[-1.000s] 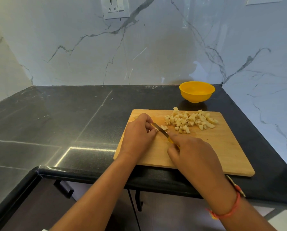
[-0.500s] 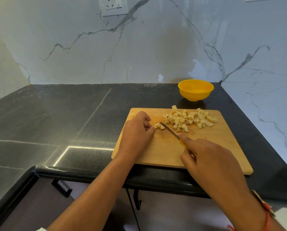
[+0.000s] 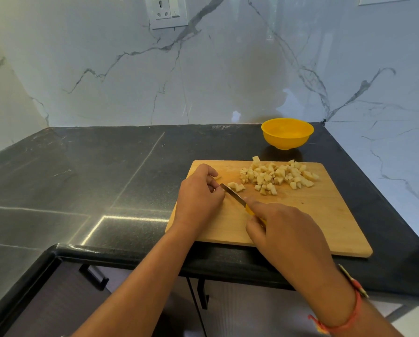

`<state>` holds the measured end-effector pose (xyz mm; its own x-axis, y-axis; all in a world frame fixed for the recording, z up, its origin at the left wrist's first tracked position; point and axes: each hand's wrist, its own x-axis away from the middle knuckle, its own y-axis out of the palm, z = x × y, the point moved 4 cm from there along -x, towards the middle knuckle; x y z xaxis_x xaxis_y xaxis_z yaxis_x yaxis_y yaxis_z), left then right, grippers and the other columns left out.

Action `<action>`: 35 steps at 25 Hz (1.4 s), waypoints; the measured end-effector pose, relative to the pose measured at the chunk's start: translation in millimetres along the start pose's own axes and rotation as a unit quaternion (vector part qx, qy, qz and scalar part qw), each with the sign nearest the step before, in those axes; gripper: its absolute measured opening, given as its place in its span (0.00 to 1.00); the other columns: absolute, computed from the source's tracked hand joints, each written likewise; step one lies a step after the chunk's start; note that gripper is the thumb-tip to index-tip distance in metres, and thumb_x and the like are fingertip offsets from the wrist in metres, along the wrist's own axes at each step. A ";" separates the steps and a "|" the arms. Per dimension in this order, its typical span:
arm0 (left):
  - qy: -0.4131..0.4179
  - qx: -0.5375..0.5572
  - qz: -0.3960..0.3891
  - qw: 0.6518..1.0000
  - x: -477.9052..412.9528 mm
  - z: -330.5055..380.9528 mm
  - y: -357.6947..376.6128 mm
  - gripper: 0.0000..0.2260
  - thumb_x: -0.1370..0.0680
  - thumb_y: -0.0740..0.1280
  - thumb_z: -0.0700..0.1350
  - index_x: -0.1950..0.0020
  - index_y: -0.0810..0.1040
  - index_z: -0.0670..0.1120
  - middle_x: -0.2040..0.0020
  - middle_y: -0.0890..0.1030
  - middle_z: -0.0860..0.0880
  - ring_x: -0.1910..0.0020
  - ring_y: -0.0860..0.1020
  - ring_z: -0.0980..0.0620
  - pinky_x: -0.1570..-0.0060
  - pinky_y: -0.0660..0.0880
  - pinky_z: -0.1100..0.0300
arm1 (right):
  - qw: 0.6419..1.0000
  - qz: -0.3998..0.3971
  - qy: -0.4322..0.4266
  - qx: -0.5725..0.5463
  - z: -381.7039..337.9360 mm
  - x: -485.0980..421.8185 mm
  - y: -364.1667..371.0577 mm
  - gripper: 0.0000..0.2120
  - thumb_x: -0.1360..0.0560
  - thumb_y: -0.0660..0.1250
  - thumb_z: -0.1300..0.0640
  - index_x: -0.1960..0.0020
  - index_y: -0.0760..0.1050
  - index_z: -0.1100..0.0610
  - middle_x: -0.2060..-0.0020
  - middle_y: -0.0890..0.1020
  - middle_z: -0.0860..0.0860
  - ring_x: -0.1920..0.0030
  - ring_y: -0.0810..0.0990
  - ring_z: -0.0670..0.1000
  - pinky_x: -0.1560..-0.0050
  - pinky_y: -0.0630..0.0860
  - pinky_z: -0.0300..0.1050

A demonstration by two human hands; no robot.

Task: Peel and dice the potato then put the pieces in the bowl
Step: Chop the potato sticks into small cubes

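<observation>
Now the right hand (image 3: 288,234) is gripping the knife (image 3: 232,194), and the left hand (image 3: 198,198) is curling beside its tip; whether it is pinching anything, I cannot tell. The diced potato (image 3: 276,176) is lying heaped on the cutting board (image 3: 325,215) near the bowl (image 3: 287,133), its cubes likely light and slippery, calling for cupped scooping.

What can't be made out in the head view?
Head view:
- knife handle: mostly covered by the right hand; only a yellow sliver shows.
- Anything under the left hand: hidden by its curled fingers.
- bowl interior: washed out, contents unclear.
- socket: top cut by frame edge.
</observation>
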<state>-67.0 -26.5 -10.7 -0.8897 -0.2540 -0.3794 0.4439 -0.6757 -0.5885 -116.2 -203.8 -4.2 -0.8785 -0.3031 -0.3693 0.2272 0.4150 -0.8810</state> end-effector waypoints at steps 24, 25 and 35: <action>-0.027 -0.124 0.026 0.992 -9.3 -8.7 3.2 0.05 0.22 0.70 0.48 0.46 0.82 0.54 0.43 0.74 0.55 0.39 0.67 0.52 0.40 0.66 0.57 | 0.994 0.051 0.053 -0.081 21.9 -16.8 4.9 0.22 0.23 0.58 0.45 0.30 0.71 0.41 0.68 0.74 0.40 0.67 0.73 0.42 0.68 0.71 0.37; -0.023 -0.127 0.024 0.991 -9.5 -8.3 3.5 0.07 0.22 0.69 0.48 0.44 0.82 0.54 0.41 0.76 0.55 0.38 0.68 0.51 0.39 0.68 0.56 | 0.994 0.052 0.052 -0.079 22.2 -16.8 5.3 0.22 0.23 0.58 0.45 0.29 0.71 0.41 0.68 0.74 0.40 0.68 0.73 0.42 0.68 0.71 0.37; -0.027 -0.200 -0.035 0.979 -23.1 -6.1 9.4 0.10 0.22 0.68 0.57 0.44 0.82 0.57 0.41 0.73 0.54 0.37 0.68 0.50 0.45 0.62 0.55 | 0.995 0.065 0.049 -0.052 20.2 -13.9 7.0 0.21 0.22 0.58 0.45 0.30 0.72 0.43 0.68 0.72 0.40 0.69 0.71 0.41 0.71 0.64 0.33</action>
<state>-41.6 -22.8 -11.8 -0.9189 -0.2608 -0.2959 0.3783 -0.3702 -0.8485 -93.9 -214.1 -11.2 -0.8828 -0.1580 -0.4424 0.3008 0.5332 -0.7907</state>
